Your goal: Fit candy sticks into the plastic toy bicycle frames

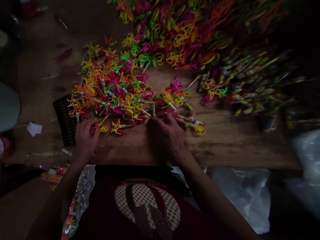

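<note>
My left hand [87,137] is at the near left edge of a heap of small bright plastic toys [112,80]. Its fingers are curled, with the thumb and index finger close around a thin patterned tube with a red part [102,120]. A yellow plastic wheel [103,129] lies just beside the thumb. My right hand [170,133] is bent over the wood at the heap's near right edge, fingers drawn together and pointing left. Shadow hides what its fingertips hold, if anything. Slim printed tubes with yellow ends [191,120] lie right of its knuckles.
A larger pile of plastic toys [180,36] spreads across the back of the wooden table [125,150]. Many printed tubes [255,83] lie at the right. A black slotted tray [65,123] is by my left hand. Clear plastic bags [242,196] hang at the front right.
</note>
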A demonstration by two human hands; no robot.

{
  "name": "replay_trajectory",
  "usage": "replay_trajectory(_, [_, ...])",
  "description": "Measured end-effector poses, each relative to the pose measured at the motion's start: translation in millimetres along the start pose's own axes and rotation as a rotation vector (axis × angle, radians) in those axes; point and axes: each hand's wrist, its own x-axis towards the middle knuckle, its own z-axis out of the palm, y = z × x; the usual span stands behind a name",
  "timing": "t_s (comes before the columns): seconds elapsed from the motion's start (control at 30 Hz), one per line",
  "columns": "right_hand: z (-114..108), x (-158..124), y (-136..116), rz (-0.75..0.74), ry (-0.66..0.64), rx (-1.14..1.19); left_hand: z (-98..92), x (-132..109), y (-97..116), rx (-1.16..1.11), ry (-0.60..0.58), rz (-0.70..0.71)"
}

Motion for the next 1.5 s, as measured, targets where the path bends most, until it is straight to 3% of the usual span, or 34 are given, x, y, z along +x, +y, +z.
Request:
replay_trajectory(0.13, [-3,2,-29,-0.131,0.032,0.042,16.1,13,4,0.098,-0.060,0.005])
replay_trajectory(0.23, [9,7,-59,-0.252,-0.039,0.077,21.8,15,17,0.156,-0.114,-0.035])
replay_trajectory(0.4, [34,22,-80,-0.157,-0.224,-0.055,17.0,8,16,0.136,-0.126,-0.049])
replay_trajectory(0.53, [37,19,-73,-0.183,-0.196,-0.025,11.7,0,5,0.066,-0.054,0.027])
replay_trajectory(0.7, [23,5,-50,-0.253,-0.047,0.074,15.3,4,6,-0.028,-0.093,0.240])
replay_trajectory(0.87, [6,-17,-17,-0.015,0.066,0.068,29.2,12,11,-0.107,-0.217,0.232])
replay_trajectory(0.97, [0,-32,-6,0.139,0.079,0.035,29.1,9,22,-0.105,-0.225,0.222])
replay_trajectory(1.07, [-10,-55,-10,0.206,0.086,0.040,13.1,-10,38,-0.074,-0.220,0.247])
replay_trajectory(1.2, [-30,-100,-36,0.180,-0.042,0.181,-24.0,-67,42,-0.061,-0.223,0.321])
replay_trajectory(1.3, [-33,-128,-50,0.073,-0.295,0.526,-45.2,-117,23,-0.015,-0.350,0.099])
replay_trajectory(1.4, [-30,-140,-47,0.063,-0.520,0.804,-52.4,-150,4,-0.131,-0.602,-0.142])
replay_trajectory(1.5, [-39,-148,-35,0.202,-0.600,0.756,-45.9,-155,2,-0.308,-0.745,-0.120])
